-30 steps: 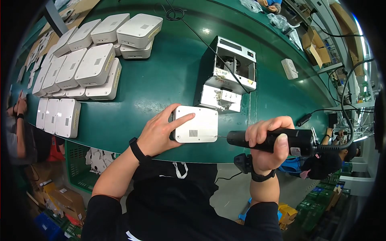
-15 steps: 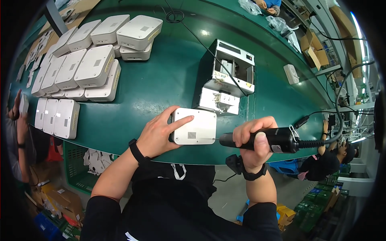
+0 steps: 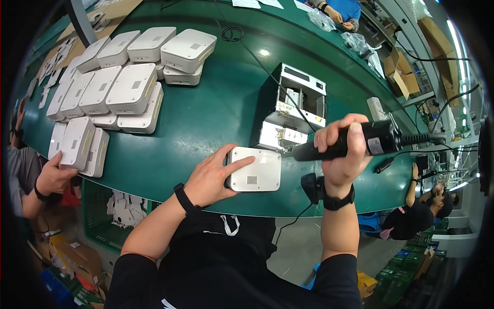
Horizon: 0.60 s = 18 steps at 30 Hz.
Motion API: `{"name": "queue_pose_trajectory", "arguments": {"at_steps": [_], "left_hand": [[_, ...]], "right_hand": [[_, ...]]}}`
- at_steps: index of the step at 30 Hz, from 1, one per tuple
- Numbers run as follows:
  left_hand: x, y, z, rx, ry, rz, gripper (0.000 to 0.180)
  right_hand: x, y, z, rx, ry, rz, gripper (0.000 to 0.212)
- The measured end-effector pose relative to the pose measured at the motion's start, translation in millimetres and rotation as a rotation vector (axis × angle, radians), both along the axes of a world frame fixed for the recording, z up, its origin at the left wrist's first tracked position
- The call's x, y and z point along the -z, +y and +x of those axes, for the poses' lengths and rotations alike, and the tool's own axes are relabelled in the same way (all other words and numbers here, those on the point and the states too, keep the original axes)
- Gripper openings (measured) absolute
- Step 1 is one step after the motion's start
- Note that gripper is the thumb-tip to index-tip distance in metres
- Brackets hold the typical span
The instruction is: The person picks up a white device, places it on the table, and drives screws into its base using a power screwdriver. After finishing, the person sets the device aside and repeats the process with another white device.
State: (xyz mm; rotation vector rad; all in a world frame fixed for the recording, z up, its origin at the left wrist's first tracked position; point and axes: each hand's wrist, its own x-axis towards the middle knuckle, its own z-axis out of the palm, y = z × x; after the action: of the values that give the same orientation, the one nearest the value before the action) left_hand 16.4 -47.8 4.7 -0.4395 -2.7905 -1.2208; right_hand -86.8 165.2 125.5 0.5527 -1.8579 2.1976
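Observation:
A white plastic box (image 3: 265,177) with rounded corners, corner screw holes and a small vent grille lies on the green table before me. My left hand (image 3: 208,177) grips it around its left side, with the index finger stretched across the top. In my right hand (image 3: 343,149) is a black electric screwdriver (image 3: 382,138), held nearly level with its cable running off to the right. Its front end is at the box's upper right corner; I cannot tell whether the bit touches a screw. Just beyond stands a black and white screw feeder (image 3: 267,95).
Stacked white boxes (image 3: 131,87) fill the table's left part. A co-worker's hand (image 3: 54,175) holds another at the left edge. A green crate (image 3: 95,226) of white parts sits below the table edge. A cable (image 3: 252,51) crosses above the feeder. Another person (image 3: 337,13) works opposite.
The screwdriver has moved from the box's lower right corner to its upper right corner. At the left, a co-worker's hand has come in and holds a white box. My view has shifted slightly.

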Motion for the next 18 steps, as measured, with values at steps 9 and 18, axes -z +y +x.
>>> {"name": "queue_pose_trajectory", "arguments": {"at_steps": [9, 18], "left_hand": [[1.7, -1.4, -2.9, 0.008, 0.019, 0.013, 0.077], [4.1, 0.9, -3.6, 0.004, 0.055, 0.023, 0.078]], "right_hand": [[-11.5, -6.3, 69.4, -0.249, -0.090, -0.006, 0.036], [10.9, -10.4, 79.9, -0.252, -0.155, 0.037, 0.040]]}}
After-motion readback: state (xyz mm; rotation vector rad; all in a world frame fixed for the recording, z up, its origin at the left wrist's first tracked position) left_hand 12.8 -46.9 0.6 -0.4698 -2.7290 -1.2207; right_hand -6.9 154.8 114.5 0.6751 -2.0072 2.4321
